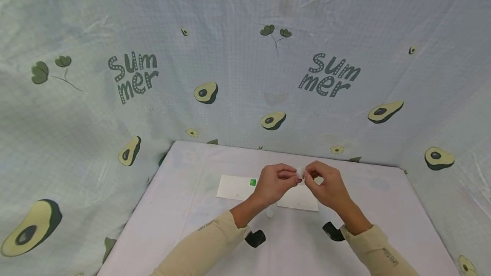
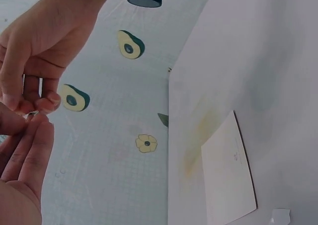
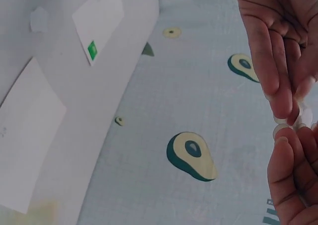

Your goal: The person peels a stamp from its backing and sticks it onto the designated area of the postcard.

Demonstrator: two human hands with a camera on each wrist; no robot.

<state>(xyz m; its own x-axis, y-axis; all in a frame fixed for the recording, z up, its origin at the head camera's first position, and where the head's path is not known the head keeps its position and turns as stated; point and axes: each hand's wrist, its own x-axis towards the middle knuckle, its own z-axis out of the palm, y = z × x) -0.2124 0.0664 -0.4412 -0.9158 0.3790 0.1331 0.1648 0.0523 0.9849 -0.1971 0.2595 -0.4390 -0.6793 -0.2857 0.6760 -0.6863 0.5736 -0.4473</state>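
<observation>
Above the table my left hand (image 1: 273, 183) and right hand (image 1: 327, 183) meet fingertip to fingertip. Between them is a small whitish, translucent piece (image 1: 301, 173), pinched by both; its exact kind cannot be made out. In the right wrist view that piece (image 3: 306, 115) looks thin and bent, partly covered by fingers. Behind the left hand lies a white card (image 1: 233, 187) with a green square sticker (image 1: 253, 182) near one end. Below the hands is a second white card (image 1: 298, 200), its upper part hidden by them.
A small white scrap (image 1: 270, 212) lies on the white tabletop (image 1: 291, 250), nearer me than the cards. A patterned cloth (image 1: 238, 54) with avocados hangs behind and at both sides of the table. Black wrist-worn devices (image 1: 255, 238) sit beneath both forearms.
</observation>
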